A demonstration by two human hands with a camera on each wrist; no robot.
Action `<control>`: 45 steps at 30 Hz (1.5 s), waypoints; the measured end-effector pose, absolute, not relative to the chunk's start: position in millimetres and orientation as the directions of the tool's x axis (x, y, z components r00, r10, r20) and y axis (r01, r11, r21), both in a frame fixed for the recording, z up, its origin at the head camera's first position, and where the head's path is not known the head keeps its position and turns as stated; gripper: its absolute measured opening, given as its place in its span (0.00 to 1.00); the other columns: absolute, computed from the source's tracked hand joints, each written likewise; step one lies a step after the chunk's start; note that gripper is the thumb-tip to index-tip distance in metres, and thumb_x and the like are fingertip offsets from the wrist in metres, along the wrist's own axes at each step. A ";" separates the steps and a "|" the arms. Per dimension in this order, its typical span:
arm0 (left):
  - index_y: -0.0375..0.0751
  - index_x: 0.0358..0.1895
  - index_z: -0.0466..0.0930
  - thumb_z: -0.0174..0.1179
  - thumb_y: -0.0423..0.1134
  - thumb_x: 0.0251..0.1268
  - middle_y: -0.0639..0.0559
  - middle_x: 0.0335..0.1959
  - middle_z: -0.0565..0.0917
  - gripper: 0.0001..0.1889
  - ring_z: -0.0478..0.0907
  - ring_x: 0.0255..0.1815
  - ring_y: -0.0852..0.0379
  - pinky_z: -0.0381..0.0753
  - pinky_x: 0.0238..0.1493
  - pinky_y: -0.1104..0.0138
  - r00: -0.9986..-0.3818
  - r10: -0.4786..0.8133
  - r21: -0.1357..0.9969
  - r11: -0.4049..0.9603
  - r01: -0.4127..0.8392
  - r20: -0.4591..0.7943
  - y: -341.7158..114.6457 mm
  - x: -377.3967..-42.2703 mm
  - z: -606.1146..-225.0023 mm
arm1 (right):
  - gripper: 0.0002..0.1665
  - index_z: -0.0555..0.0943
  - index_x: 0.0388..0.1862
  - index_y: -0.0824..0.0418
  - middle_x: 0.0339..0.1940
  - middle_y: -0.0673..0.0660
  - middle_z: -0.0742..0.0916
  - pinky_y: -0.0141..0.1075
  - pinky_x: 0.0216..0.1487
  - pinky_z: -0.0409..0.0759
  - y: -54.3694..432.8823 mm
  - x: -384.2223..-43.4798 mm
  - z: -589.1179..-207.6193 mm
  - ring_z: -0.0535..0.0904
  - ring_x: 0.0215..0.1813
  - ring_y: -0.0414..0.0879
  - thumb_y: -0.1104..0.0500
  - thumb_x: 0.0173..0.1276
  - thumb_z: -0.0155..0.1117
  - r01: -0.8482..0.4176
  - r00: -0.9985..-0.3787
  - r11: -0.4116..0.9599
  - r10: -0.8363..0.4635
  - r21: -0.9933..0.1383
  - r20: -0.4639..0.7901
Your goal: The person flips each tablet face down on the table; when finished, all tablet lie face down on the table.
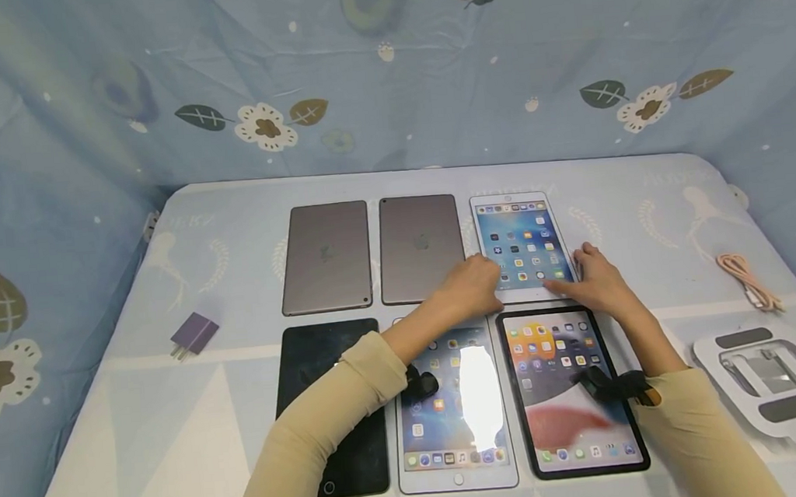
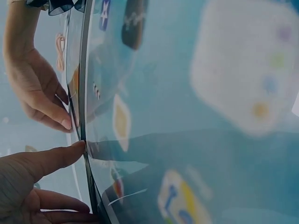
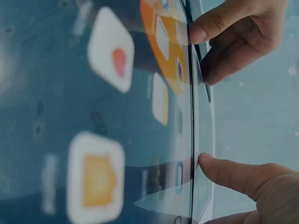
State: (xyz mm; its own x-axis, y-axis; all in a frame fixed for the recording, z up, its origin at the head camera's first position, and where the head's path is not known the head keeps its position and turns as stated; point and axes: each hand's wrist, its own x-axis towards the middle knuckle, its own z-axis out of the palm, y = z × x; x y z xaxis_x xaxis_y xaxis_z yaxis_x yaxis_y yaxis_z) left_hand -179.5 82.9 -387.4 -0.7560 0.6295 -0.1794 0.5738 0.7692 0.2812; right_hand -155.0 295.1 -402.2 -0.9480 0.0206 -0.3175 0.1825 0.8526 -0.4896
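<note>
A white tablet (image 1: 524,242) with its screen lit and icons showing lies in the back row, in the head view. At its lower left corner my left hand (image 1: 471,286) holds the edge. My right hand (image 1: 593,280) grips the lower right corner, thumb over the front border and fingers along the side. In the left wrist view my left thumb (image 2: 70,151) is straight against the edge of a screen. The right wrist view shows my right thumb (image 3: 219,170) at a tablet edge, with the left hand (image 3: 247,32) beyond. Much of the left fingers is hidden in the head view.
Two grey tablets (image 1: 328,258) lie face down to the left. In front are a dark tablet (image 1: 357,447), a larger white tablet (image 1: 422,426) and a black-framed one (image 1: 550,392). A purple charger (image 1: 194,334), a coiled cable (image 1: 747,281) and a white stand (image 1: 773,383) lie at the sides.
</note>
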 end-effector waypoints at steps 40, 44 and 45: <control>0.30 0.71 0.60 0.54 0.44 0.71 0.36 0.74 0.60 0.31 0.57 0.76 0.46 0.63 0.72 0.57 -0.715 0.651 0.349 0.751 0.560 -0.255 120.5 -171.1 -394.4 | 0.29 0.62 0.67 0.79 0.64 0.79 0.72 0.11 0.38 0.71 294.1 -123.5 -350.4 0.71 0.39 0.17 0.71 0.68 0.50 0.014 -0.987 0.527 0.145 -0.850 0.073; 0.29 0.72 0.57 0.52 0.45 0.72 0.38 0.74 0.60 0.32 0.58 0.75 0.49 0.65 0.71 0.61 -0.704 0.662 0.348 0.743 0.572 -0.256 126.4 -170.6 -395.8 | 0.29 0.63 0.67 0.79 0.63 0.79 0.72 0.11 0.38 0.70 292.2 -121.9 -343.7 0.71 0.39 0.16 0.70 0.69 0.51 -0.013 -0.986 0.549 0.134 -0.836 0.103; 0.29 0.72 0.57 0.52 0.45 0.72 0.37 0.74 0.60 0.33 0.59 0.75 0.50 0.65 0.70 0.62 -0.702 0.665 0.345 0.740 0.577 -0.253 127.4 -170.6 -396.1 | 0.29 0.63 0.67 0.79 0.63 0.79 0.73 0.11 0.38 0.70 291.5 -121.9 -342.5 0.71 0.39 0.16 0.69 0.69 0.51 -0.016 -0.985 0.551 0.133 -0.834 0.107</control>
State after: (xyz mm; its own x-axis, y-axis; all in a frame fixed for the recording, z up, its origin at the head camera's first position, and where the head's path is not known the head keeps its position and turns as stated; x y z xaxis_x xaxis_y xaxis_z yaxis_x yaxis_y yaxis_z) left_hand -170.6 127.4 -396.1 -0.7022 0.6653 -0.2535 0.5768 0.7403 0.3452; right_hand -121.9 291.5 -342.5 -0.9854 0.1326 0.1068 -0.0163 0.5509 -0.8344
